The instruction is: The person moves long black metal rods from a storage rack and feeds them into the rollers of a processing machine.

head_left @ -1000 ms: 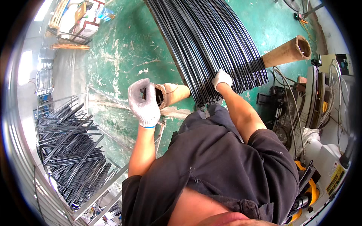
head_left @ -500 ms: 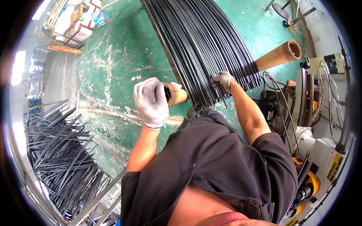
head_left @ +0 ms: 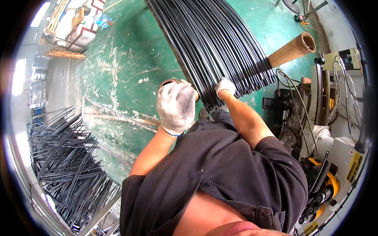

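A broad layer of long, thin black rods (head_left: 208, 43) runs away from me, near ends close to my waist. My right hand (head_left: 225, 86), in a pale work glove, is closed at these near ends; its fingertips are hidden, and how many rods it grips cannot be made out. My left hand (head_left: 176, 107), gloved too, hangs left of the rods with the back of the hand up and fingers curled. Whatever it may hold is out of sight. Behind it shows the rim of a brown cardboard tube (head_left: 170, 82), mostly covered by the glove.
Right of the rods juts another thick brown tube (head_left: 293, 49). Machinery with cables (head_left: 289, 110) stands along the right side. A tangled heap of black rods (head_left: 71, 165) lies behind a metal rail at lower left. The green floor (head_left: 122, 67) is scuffed.
My left hand has moved right, toward the rods, and now covers more of the cardboard tube. My right hand has shifted slightly left, and its fingers have turned out of sight.
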`<state>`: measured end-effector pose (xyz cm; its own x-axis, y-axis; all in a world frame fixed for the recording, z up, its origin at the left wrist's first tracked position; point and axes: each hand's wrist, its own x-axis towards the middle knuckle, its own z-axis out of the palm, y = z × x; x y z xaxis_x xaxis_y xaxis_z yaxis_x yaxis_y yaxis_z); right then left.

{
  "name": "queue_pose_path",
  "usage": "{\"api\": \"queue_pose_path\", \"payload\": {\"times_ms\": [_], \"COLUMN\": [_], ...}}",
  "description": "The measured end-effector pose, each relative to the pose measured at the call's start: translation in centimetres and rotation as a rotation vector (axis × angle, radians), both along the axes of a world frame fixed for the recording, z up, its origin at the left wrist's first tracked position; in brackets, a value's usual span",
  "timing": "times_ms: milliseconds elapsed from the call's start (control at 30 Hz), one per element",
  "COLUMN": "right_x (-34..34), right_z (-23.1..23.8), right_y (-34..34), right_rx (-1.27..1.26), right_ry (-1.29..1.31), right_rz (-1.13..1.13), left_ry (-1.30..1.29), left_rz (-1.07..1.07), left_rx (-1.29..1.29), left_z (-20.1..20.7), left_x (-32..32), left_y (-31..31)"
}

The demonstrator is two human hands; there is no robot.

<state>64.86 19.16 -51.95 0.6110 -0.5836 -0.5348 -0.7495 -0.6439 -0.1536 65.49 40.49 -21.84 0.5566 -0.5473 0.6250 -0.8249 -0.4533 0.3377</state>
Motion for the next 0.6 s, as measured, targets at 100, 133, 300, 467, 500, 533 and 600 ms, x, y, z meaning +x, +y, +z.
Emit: {"api": "queue_pose_path", "payload": {"times_ms": [100,133,300,467,500,533,600], "right_x": [0.3,0.3,0.5,-0.6,-0.9,-1.8,-4.4], "right_z": [-1.1,-1.2,0.1,3.8,5.1,6.9,8.1], "right_y": [0.6,0.1,-1.2,-3.4,-4.1,-4.3,-5.5], "right_rx": [0.002,-0.008,0.145,0.294,0.307,0.325,0.258], "right_ry": [-0.046,-0.044,-0.043,-0.196,-0.235,-0.241,-0.251], "right_rz": [0.032,0.082,0.000,-0.074,-0.062,-0.100,-0.068], "left_ry": [-0.056,-0.058,0.019,0.061,0.084,0.106,0.288], "left_rz": [0.040,0.045,-0.006,-0.071,-0.114,-0.158,-0.400], "left_rx": [0.052,0.035,-0.058,-0.140,-0.140,-0.143,-0.113], "left_z": [-0.1,-0.4,-0.2,0.9,0.8,0.5,0.0], "left_x": [-0.3,-0.5,-0.6,-2.5,-3.4,-4.3,-4.5], "left_y": [0.1,0.2,0.5,-0.3,-0.7,-1.2,-2.7]}}
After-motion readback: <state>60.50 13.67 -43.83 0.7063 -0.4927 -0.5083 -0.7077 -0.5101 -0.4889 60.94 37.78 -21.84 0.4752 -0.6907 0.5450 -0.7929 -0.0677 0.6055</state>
